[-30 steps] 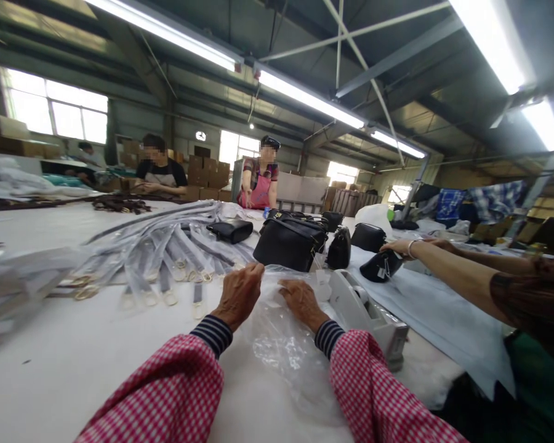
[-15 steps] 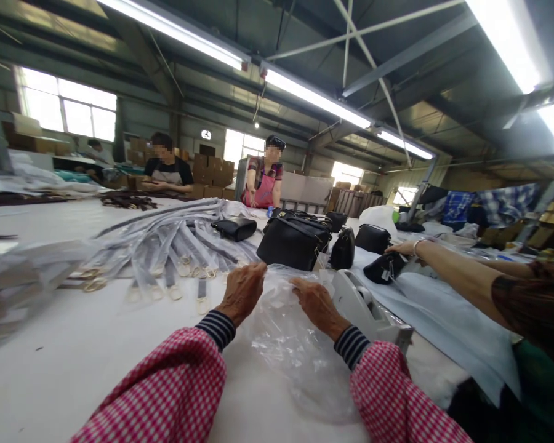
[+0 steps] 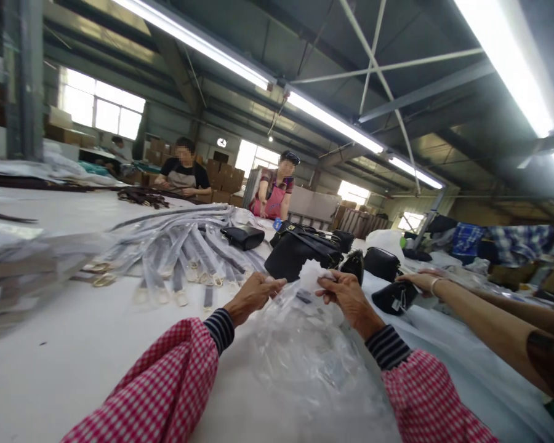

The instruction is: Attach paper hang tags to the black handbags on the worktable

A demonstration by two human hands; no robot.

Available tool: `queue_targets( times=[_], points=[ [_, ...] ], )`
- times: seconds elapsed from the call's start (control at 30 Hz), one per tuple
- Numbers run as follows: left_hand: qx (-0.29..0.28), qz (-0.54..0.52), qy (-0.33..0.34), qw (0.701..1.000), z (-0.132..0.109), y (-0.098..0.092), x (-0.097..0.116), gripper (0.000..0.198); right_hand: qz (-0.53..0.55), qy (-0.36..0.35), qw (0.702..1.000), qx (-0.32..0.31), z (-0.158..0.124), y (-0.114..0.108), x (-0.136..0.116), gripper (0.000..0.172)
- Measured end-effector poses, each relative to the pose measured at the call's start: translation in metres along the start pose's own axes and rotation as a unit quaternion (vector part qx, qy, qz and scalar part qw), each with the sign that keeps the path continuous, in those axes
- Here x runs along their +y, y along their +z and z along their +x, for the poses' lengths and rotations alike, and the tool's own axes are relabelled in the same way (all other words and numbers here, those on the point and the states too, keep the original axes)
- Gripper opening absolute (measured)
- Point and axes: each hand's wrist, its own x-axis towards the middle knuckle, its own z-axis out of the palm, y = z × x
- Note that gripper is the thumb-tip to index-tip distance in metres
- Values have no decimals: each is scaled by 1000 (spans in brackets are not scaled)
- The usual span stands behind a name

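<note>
My left hand point(image 3: 253, 295) and my right hand point(image 3: 346, 294) each pinch the top edge of a clear plastic bag point(image 3: 305, 351), holding it lifted over the white table point(image 3: 50, 363). The bag hangs crumpled between my red checked sleeves. Just beyond my hands stands a large black handbag point(image 3: 300, 252), with smaller black bags point(image 3: 382, 261) beside it.
Wrapped grey straps with gold buckles point(image 3: 175, 252) fan out at the left. A flat black pouch point(image 3: 244, 237) lies behind them. A co-worker's arm point(image 3: 480, 304) reaches in from the right onto a small black bag point(image 3: 394, 296). Two people point(image 3: 277, 187) work at the far end.
Both my hands have lifted the top of the plastic bag off the table and pulled it apart. The view has tilted, and the tape dispenser at my right is now covered.
</note>
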Motion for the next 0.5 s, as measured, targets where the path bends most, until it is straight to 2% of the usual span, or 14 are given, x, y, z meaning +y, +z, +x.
queue_targets(
  times=[0.17, 0.33, 0.4, 0.5],
  points=[
    [81, -135, -59, 986, 34, -36, -36, 45, 65, 10, 996, 56, 85, 46, -14, 24],
    [151, -212, -113, 959, 70, -64, -78, 48, 96, 42, 990, 89, 167, 100, -6, 14],
    [165, -234, -124, 950, 81, -70, -89, 52, 101, 57, 988, 97, 197, 117, 1, 14],
    [151, -254, -126, 947, 89, -73, -96, 55, 100, 81, 985, 111, 244, 139, 9, 14]
  ],
)
